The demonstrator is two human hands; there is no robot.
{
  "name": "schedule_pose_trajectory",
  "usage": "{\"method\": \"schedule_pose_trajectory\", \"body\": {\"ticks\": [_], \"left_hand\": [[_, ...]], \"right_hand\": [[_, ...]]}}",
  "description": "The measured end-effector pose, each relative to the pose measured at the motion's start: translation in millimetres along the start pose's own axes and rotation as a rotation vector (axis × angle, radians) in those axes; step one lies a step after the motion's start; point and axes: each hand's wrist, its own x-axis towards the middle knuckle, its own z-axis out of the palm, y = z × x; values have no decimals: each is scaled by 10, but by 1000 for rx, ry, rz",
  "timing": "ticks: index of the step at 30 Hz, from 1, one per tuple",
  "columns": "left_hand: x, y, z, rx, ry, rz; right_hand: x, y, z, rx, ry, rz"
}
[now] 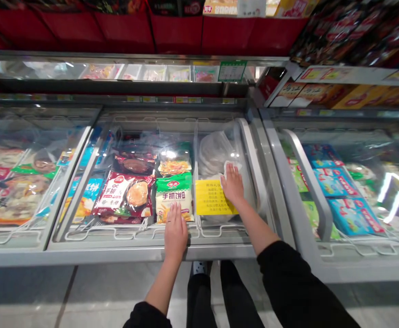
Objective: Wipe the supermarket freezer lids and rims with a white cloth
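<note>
I stand at a chest freezer with a sliding glass lid [144, 136]. My left hand [175, 230] lies flat, fingers together, on the front edge of the glass above a green packet of frozen pancakes [173, 193]. My right hand [232, 183] presses flat on a white cloth [231, 166] against the glass, just right of a yellow notice [211, 197]. Under the glass there sit a red packet [124, 193], a dark packet [135, 163] and a white bag [215, 152].
Wire baskets [131, 232] divide the freezer. Another freezer [18, 182] adjoins on the left, and one with blue boxes [336, 182] on the right. Red shelving [172, 32] and stocked shelves [353, 41] rise behind. My dark trouser legs [216, 296] stand on the pale floor [93, 296].
</note>
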Motion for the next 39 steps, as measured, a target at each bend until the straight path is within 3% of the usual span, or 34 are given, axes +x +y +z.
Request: {"method": "schedule_pose_trajectory", "body": {"ticks": [3, 6, 9, 12, 15, 18, 22, 25, 29, 32, 35, 39], "left_hand": [[11, 26, -22, 13, -15, -9], [27, 33, -50, 16, -29, -13], [47, 6, -85, 26, -42, -14], [66, 51, -93, 45, -47, -37], [86, 360, 21, 68, 4, -95], [145, 962, 305, -9, 5, -84], [376, 1769, 739, -169, -71, -27], [653, 2062, 911, -233, -94, -74], [970, 2092, 943, -263, -138, -103], [1060, 2019, 950, -233, -129, -139], [1023, 1942, 969, -199, -122, -181], [881, 1869, 924, -166, -138, -218]], "right_hand": [[185, -190, -67, 135, -66, -97], [-83, -170, -234, 222, -107, -191], [-619, 142, -500, 251, -48, -156], [-1081, 620, -723, 275, 177, 20], [-1302, 954, -731, 251, 222, 107], [-1280, 992, -575, 228, 189, 110], [-863, 832, -516, 116, 214, 129], [-241, 733, -669, 24, 118, 139], [770, 614, -860, -2, 37, 135], [1422, 532, -895, 14, 35, 122], [1907, 473, -875, 9, 37, 118], [2315, 413, -852, -11, 82, 131]]}}
